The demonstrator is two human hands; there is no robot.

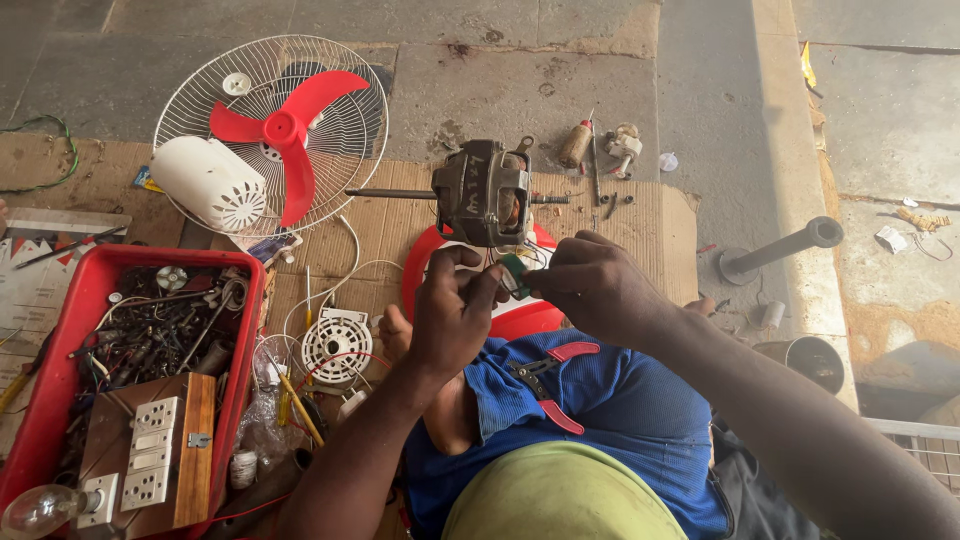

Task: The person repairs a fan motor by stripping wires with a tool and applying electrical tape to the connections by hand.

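Red fan blades (285, 135), white grille (340, 75); red crate (60, 330), blue trousers (640, 400)

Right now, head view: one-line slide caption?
Both hands, left and right, pinch a small green part beside a fan motor on cardboard.

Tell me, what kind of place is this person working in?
Probably a small fan and electrical repair spot set up on a stone floor. A bare fan motor sits on cardboard, a red-bladed fan lies dismantled, and a red crate holds wires and switches.
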